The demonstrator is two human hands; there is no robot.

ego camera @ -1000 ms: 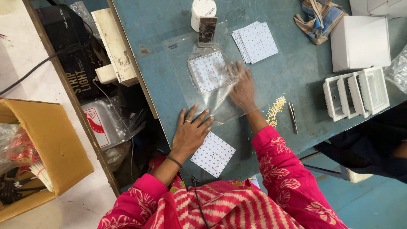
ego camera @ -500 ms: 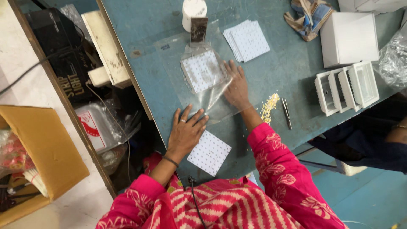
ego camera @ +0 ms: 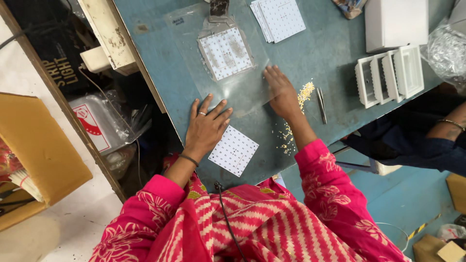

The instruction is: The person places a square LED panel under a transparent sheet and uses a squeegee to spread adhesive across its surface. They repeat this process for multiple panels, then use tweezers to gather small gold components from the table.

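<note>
A clear plastic sheet (ego camera: 194, 58) lies flat on the blue-green table (ego camera: 330, 63), with a white square dotted board (ego camera: 225, 52) resting under or on it. My left hand (ego camera: 206, 127) lies flat with fingers spread on the sheet's near edge. My right hand (ego camera: 280, 92) presses flat on the sheet's near right corner. A second white dotted board (ego camera: 233, 150) sits on the table just below my left hand. A small pile of yellowish beads (ego camera: 306, 90) and metal tweezers (ego camera: 321, 104) lie right of my right hand.
A stack of white dotted boards (ego camera: 279, 18) lies at the back. A white box (ego camera: 395, 22) and white open trays (ego camera: 388, 77) stand at the right. Another person's arm (ego camera: 446, 131) is at the far right. A cardboard box (ego camera: 34, 155) sits on the floor, left.
The plastic sheet, lifted and curled near my right hand before, now lies flat. My right hand has slid down to its near corner. The camera has moved closer.
</note>
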